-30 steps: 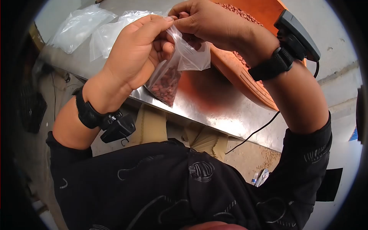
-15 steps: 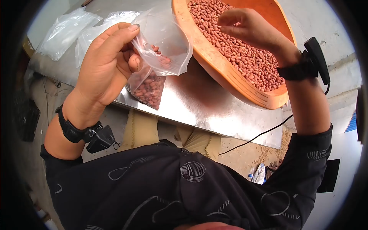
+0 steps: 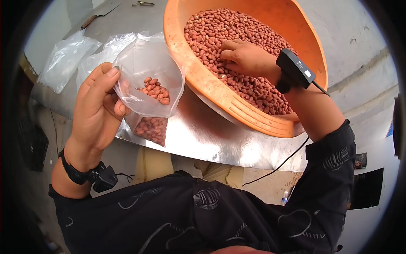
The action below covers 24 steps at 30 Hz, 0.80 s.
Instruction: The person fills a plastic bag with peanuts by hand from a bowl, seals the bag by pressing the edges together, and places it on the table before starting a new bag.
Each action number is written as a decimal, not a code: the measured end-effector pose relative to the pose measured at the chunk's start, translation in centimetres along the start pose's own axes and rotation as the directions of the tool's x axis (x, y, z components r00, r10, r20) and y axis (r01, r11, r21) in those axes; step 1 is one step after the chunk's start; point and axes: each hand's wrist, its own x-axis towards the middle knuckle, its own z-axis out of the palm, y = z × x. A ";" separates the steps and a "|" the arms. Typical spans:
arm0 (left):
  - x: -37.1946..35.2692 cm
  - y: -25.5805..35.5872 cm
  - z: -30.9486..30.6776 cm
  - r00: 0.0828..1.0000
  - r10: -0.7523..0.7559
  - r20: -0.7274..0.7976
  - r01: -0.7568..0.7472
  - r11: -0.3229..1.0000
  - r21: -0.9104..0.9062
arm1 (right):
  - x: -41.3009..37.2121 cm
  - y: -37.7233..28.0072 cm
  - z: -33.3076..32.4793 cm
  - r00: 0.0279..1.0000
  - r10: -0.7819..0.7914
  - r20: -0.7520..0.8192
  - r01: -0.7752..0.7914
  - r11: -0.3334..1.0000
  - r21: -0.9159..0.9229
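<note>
My left hand (image 3: 99,99) pinches the rim of a clear plastic bag (image 3: 163,76) between thumb and fingers, and the bag's mouth gapes toward me. Reddish peanuts (image 3: 153,89) show through the opening, with more in the bag's lower corner. Inside a large orange basin (image 3: 239,110) lies a broad heap of peanuts (image 3: 237,27). My right hand (image 3: 243,57) is down on that heap, its fingers curled into the peanuts and the fingertips partly hidden among them.
Flat clear plastic bags (image 3: 67,59) lie on the metal table (image 3: 207,148) at the left. Farther back are a knife (image 3: 98,17) with a wooden handle and a small metal object (image 3: 143,4). A black cable (image 3: 277,167) hangs from my right wrist device past the table's front edge.
My right hand has come down from above the basin into the peanuts. The bag in my left hand now opens more toward me. The whole view has shifted slightly.
</note>
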 end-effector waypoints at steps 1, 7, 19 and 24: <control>0.0 0.0 0.1 1.000 0.000 -0.011 0.000 1.000 0.011 | -0.7 1.3 0.2 0.999 0.039 0.031 -0.038 0.998 -0.044; 0.5 0.0 0.3 1.000 -0.019 0.005 0.019 1.000 0.005 | -6.7 6.0 -0.3 0.960 0.272 0.067 -0.262 0.956 -0.134; -0.3 -0.1 -0.1 0.998 -0.002 0.065 0.005 0.998 -0.055 | -11.3 2.2 -3.9 0.755 0.604 0.253 -0.621 0.784 -0.018; -0.2 -0.5 -0.5 0.996 0.027 0.090 -0.022 0.998 -0.063 | -10.5 1.2 -4.9 0.804 0.578 0.141 -0.594 0.794 0.132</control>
